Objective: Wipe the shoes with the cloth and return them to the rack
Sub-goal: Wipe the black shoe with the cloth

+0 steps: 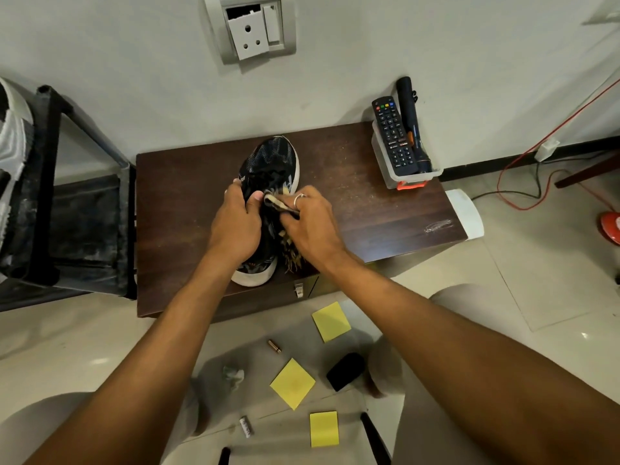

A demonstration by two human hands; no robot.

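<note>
Now a black shoe (271, 159) with a white sole lies on the dark wooden table (352, 209). Its toe points far, toward the wall, and its top is like a net. The left hand (236, 226) grips the shoe's left side, with fingers curled round it and the thumb on top. The right hand (312, 226), with a ring on it, holds a bunched-up cloth (276, 204) and presses it on the shoe's right side. Both hands hide the shoe's middle. A dark rack (84, 213) stands just left of the table. At the table's far right corner a clear box (389, 177) holds a remote (392, 135) and a black torch (411, 122). On the near floor lie three yellow notes (292, 383) and two small batteries (274, 346).
</note>
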